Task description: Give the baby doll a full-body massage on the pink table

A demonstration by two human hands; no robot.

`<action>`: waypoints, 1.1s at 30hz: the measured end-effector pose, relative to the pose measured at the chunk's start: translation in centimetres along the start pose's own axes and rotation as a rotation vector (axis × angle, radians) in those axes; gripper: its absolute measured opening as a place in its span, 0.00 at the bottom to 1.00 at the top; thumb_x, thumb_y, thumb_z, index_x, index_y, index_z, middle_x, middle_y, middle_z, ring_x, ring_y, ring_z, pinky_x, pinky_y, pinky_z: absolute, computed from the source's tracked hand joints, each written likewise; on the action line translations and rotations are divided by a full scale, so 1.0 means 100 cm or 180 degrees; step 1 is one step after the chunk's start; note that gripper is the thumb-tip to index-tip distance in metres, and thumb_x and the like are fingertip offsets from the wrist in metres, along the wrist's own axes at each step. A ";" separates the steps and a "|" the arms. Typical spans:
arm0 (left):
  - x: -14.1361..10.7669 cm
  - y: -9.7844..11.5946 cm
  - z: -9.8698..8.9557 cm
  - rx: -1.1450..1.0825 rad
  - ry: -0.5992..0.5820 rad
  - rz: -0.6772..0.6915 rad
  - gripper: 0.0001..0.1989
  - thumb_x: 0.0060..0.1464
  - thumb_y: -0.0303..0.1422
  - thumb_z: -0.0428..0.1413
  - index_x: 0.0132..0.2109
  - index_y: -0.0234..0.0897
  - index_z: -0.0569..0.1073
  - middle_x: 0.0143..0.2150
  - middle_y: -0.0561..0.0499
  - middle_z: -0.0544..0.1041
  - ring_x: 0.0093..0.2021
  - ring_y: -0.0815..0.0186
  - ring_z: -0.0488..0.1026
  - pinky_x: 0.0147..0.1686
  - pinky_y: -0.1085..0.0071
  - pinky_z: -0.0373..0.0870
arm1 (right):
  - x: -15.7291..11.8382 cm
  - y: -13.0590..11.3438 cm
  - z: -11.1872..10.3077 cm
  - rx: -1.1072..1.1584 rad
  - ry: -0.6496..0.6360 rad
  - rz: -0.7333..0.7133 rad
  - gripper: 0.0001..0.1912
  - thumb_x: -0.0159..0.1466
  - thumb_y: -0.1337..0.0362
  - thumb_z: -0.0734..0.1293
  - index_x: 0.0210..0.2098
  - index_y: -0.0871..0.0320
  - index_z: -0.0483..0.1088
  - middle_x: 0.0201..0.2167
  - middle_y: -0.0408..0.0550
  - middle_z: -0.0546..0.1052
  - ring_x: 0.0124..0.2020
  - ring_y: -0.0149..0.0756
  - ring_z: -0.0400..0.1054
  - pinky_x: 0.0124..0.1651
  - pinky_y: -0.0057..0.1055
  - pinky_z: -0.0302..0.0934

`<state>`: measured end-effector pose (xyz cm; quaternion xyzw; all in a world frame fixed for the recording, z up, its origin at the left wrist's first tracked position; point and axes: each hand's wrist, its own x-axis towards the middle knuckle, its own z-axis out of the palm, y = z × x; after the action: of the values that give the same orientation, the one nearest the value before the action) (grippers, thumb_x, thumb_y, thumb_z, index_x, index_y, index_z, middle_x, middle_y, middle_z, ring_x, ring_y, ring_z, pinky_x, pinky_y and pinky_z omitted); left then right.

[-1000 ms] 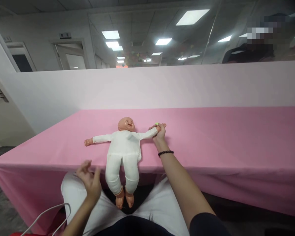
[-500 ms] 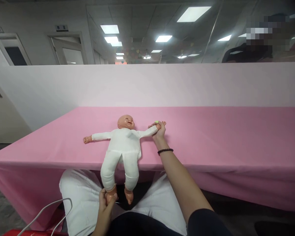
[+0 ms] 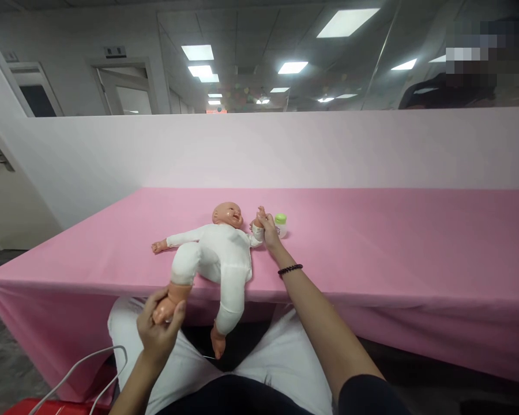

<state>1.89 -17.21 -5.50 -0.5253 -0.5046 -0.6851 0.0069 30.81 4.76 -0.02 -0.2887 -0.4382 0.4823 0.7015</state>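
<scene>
A baby doll [image 3: 225,248] in a white cloth body lies on its back on the pink-covered table [image 3: 372,242], its legs toward me. My left hand [image 3: 162,323] is closed around the doll's foot on the left side and holds that leg raised, knee bent. The doll's other leg hangs over the table's front edge. My right hand [image 3: 268,227] grips the doll's hand on the right side, lifted with the elbow bent. Just right of my right hand stands a small clear bottle [image 3: 281,226] with a green cap, partly hidden by my fingers.
A low white wall [image 3: 285,147] runs behind the table, with glass above it. Behind the glass at the upper right is a person [image 3: 450,89]. A white cable [image 3: 75,369] loops at the lower left above a red object [image 3: 47,407].
My left hand has raised the doll's leg up and to the left, bending it. My right hand has brought the doll's arm inward, uncovering the green-capped bottle.
</scene>
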 end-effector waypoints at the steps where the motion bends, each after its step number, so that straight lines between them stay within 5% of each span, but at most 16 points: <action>1: 0.010 0.006 0.001 -0.0011 0.0208 0.0086 0.16 0.48 0.40 0.66 0.42 0.40 0.73 0.35 0.51 0.76 0.34 0.63 0.76 0.36 0.67 0.75 | 0.001 0.000 0.000 -0.0081 0.0028 -0.0031 0.24 0.52 0.46 0.77 0.34 0.51 0.63 0.29 0.39 0.78 0.28 0.33 0.73 0.32 0.31 0.69; 4: 0.036 0.026 0.007 -0.0152 0.0517 0.0256 0.15 0.50 0.38 0.65 0.42 0.39 0.71 0.39 0.51 0.76 0.38 0.63 0.77 0.42 0.66 0.75 | 0.003 0.001 0.001 -0.0241 0.0090 -0.0150 0.25 0.53 0.42 0.76 0.34 0.52 0.67 0.41 0.43 0.80 0.35 0.33 0.74 0.36 0.30 0.70; 7: 0.053 0.041 0.015 -0.0132 0.0229 0.0385 0.13 0.54 0.36 0.63 0.43 0.39 0.70 0.41 0.50 0.76 0.42 0.62 0.77 0.45 0.65 0.74 | 0.003 0.003 0.000 -0.0303 0.0047 0.0008 0.22 0.57 0.42 0.74 0.40 0.51 0.70 0.38 0.44 0.79 0.36 0.34 0.74 0.36 0.30 0.70; 12: 0.071 0.055 0.037 0.0398 -0.0259 0.0529 0.13 0.57 0.39 0.60 0.46 0.39 0.71 0.43 0.46 0.77 0.46 0.56 0.75 0.48 0.60 0.71 | -0.002 0.003 0.001 -0.0072 -0.0036 0.0179 0.15 0.56 0.60 0.76 0.39 0.49 0.68 0.39 0.39 0.76 0.41 0.33 0.73 0.40 0.29 0.71; 17: 0.087 0.061 0.067 0.0657 -0.0808 0.0470 0.11 0.56 0.38 0.60 0.44 0.40 0.69 0.38 0.46 0.75 0.43 0.52 0.74 0.43 0.61 0.69 | -0.011 -0.007 0.005 -0.0881 -0.0822 -0.0084 0.11 0.56 0.61 0.76 0.38 0.51 0.75 0.45 0.43 0.80 0.48 0.40 0.73 0.50 0.37 0.70; 23: 0.091 0.054 0.101 0.0838 -0.1642 0.0270 0.10 0.58 0.37 0.58 0.43 0.40 0.65 0.39 0.44 0.76 0.42 0.50 0.75 0.37 0.62 0.66 | -0.013 -0.010 0.004 -0.1421 -0.1445 0.0006 0.28 0.52 0.59 0.79 0.53 0.50 0.78 0.58 0.47 0.77 0.64 0.52 0.66 0.67 0.50 0.58; 33: 0.088 0.058 0.111 0.1585 -0.2039 0.0540 0.08 0.63 0.38 0.52 0.43 0.41 0.62 0.40 0.44 0.77 0.44 0.51 0.78 0.34 0.65 0.68 | -0.013 -0.015 0.002 -0.1500 -0.2212 0.0095 0.30 0.51 0.58 0.79 0.54 0.50 0.78 0.58 0.48 0.77 0.64 0.54 0.67 0.67 0.51 0.59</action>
<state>8.97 -7.76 4.14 -0.7339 -0.5865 -0.3410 0.0329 31.04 3.01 0.89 -0.2677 -0.7428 0.4476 0.4197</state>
